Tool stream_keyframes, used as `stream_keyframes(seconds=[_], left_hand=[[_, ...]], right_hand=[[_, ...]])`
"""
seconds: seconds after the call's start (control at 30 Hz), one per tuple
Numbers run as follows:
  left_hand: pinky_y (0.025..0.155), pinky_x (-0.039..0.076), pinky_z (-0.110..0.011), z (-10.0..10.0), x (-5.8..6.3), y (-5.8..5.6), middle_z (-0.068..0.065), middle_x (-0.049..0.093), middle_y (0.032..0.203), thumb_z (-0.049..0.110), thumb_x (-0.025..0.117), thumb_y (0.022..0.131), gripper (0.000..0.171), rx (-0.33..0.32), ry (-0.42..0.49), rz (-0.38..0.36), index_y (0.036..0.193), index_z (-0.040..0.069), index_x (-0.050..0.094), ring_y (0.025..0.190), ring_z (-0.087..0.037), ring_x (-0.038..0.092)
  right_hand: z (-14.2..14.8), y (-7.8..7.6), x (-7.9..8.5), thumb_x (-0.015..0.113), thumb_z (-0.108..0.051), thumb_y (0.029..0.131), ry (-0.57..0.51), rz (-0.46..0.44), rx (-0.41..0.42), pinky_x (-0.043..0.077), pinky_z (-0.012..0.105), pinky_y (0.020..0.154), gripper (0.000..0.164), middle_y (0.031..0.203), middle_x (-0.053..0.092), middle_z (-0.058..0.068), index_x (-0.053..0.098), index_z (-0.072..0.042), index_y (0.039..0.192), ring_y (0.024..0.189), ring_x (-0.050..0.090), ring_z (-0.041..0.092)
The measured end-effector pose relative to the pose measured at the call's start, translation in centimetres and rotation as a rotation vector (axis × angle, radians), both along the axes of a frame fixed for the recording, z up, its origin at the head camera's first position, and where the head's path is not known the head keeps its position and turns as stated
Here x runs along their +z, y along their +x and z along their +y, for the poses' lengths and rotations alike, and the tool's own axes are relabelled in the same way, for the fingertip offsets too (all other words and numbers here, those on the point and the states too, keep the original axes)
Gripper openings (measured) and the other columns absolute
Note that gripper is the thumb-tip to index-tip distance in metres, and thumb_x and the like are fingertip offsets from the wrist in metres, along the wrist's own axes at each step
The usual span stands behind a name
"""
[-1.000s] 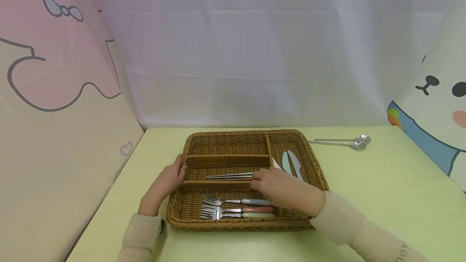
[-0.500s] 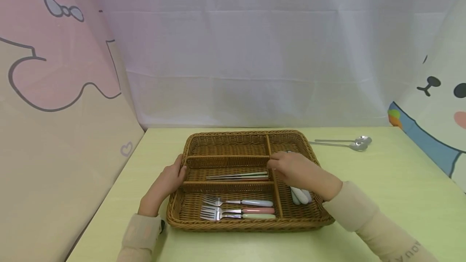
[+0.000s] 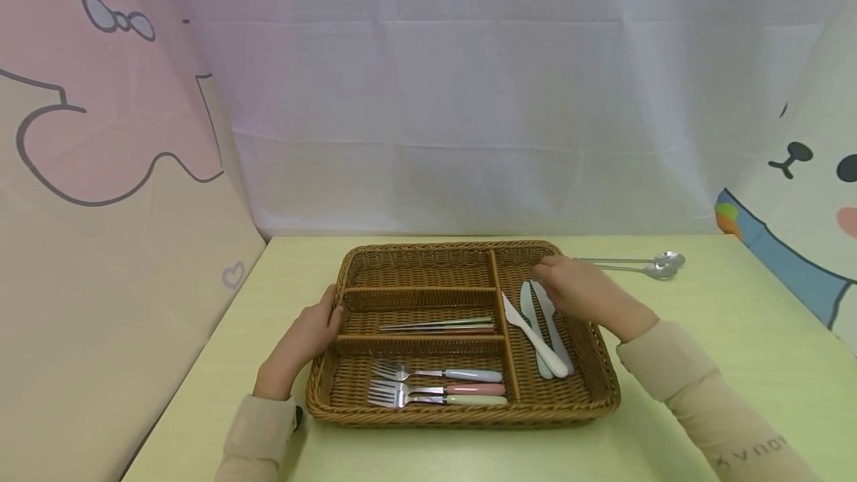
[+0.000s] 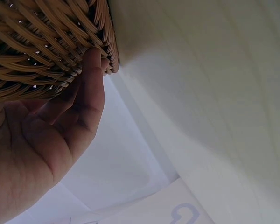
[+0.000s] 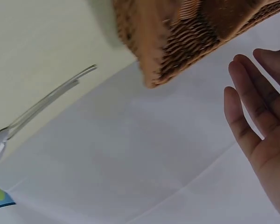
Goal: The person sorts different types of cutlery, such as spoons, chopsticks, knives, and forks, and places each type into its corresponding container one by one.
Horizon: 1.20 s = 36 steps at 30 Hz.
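A brown wicker cutlery basket (image 3: pixel 462 417) with several compartments sits on the table. My left hand (image 3: pixel 311 333) holds its left rim; in the left wrist view the fingers (image 4: pixel 91 88) lie against the outer weave. Above the basket's right rim hovers my right hand (image 3: pixel 592 296), and the right wrist view shows its loosely bent fingers (image 5: pixel 247 98) with nothing between them. Two long-handled metal spoons (image 3: pixel 659 270) lie on the table just beyond that hand, their handle ends partly hidden by it in the head view. Three knives (image 3: pixel 535 337) rest in the right compartment.
Three forks (image 3: pixel 435 387) lie in the front left compartment, and several chopsticks (image 3: pixel 438 326) in the middle one. Behind the pale table (image 3: pixel 703 363) hangs a white cloth (image 3: pixel 435 117). Printed cartoon panels (image 3: pixel 114 132) stand at both sides.
My right hand has moved right and away from me, from over the chopsticks, across the knives, to the right rim. The chopsticks and knives are uncovered. My left hand stays on the basket.
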<state>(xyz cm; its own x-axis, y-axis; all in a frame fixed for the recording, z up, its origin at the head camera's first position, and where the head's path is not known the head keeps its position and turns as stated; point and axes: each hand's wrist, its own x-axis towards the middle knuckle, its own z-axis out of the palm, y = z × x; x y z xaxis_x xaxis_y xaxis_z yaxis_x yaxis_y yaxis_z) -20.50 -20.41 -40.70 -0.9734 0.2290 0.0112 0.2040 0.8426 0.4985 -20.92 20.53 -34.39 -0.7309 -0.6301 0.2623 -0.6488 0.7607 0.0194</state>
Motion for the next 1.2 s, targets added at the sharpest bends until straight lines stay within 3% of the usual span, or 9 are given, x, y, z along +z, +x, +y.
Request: stream_keyframes(seconds=[0.1,0.2,0.37,0.5,0.73,1.07,1.2], left_hand=[[0.038,0.033,-0.028,0.0,0.1,0.0,0.0,0.039,0.047,0.016,0.035,0.099,0.054,0.003,-0.001,-0.002,0.139,-0.013,0.013,0.036,-0.01,0.03],[0.038,0.033,-0.028,0.0,0.1,0.0,0.0,0.039,0.048,0.016,0.035,0.099,0.054,0.004,-0.002,-0.001,0.139,-0.013,0.014,0.036,-0.01,0.03],[0.038,0.033,-0.028,0.0,0.2,0.0,0.0,0.039,0.048,0.015,0.035,0.098,0.054,0.004,0.001,0.002,0.139,-0.013,0.014,0.036,-0.01,0.03],[0.04,0.034,-0.029,0.0,0.2,0.1,0.0,0.038,0.048,0.016,0.035,0.099,0.054,0.006,0.008,-0.012,0.14,-0.012,0.013,0.037,-0.01,0.03],[0.041,0.035,-0.03,0.0,0.2,0.2,-0.001,0.039,0.049,0.015,0.035,0.099,0.054,0.003,0.006,0.001,0.14,-0.013,0.013,0.038,-0.01,0.032],[0.04,0.034,-0.03,0.0,0.2,0.2,0.0,0.038,0.049,0.014,0.035,0.098,0.054,-0.003,0.011,0.007,0.139,-0.014,0.014,0.038,-0.011,0.032],[0.04,0.035,-0.03,0.0,0.1,0.1,0.0,0.039,0.049,0.014,0.036,0.098,0.054,-0.008,0.012,0.016,0.138,-0.015,0.015,0.038,-0.011,0.032]], right_hand=[[1.1,-0.7,-0.3,0.055,0.005,0.081,-0.024,-0.033,-0.037,0.045,0.034,0.049,0.014,0.069,0.054,0.004,0.059,-0.007,0.075,0.057,0.048,0.016],[2.3,-1.3,-0.6,0.054,0.005,0.08,-0.052,-0.058,-0.07,0.043,0.035,0.049,0.016,0.066,0.051,0.002,0.057,-0.009,0.073,0.057,0.047,0.016],[4.3,-1.8,-1.2,0.059,0.004,0.078,-0.076,-0.074,-0.145,0.05,0.043,0.057,0.011,0.078,0.061,0.01,0.063,-0.003,0.085,0.07,0.056,0.025],[5.8,-2.3,-1.9,0.059,0.006,0.076,-0.095,-0.076,-0.192,0.053,0.049,0.065,0.017,0.089,0.065,0.02,0.063,0.003,0.093,0.08,0.06,0.034],[7.4,-2.9,-2.5,0.056,0.007,0.075,-0.115,-0.121,-0.265,0.052,0.052,0.066,0.022,0.091,0.064,0.024,0.062,0.007,0.096,0.08,0.059,0.038],[9.1,-3.7,-3.5,0.052,0.005,0.076,-0.11,-0.226,-0.378,0.052,0.051,0.059,0.025,0.097,0.061,0.03,0.06,0.01,0.1,0.083,0.058,0.042],[9.9,-4.1,-4.2,0.052,0.007,0.075,-0.116,-0.242,-0.39,0.052,0.053,0.063,0.027,0.097,0.06,0.032,0.058,0.012,0.101,0.083,0.057,0.044]])
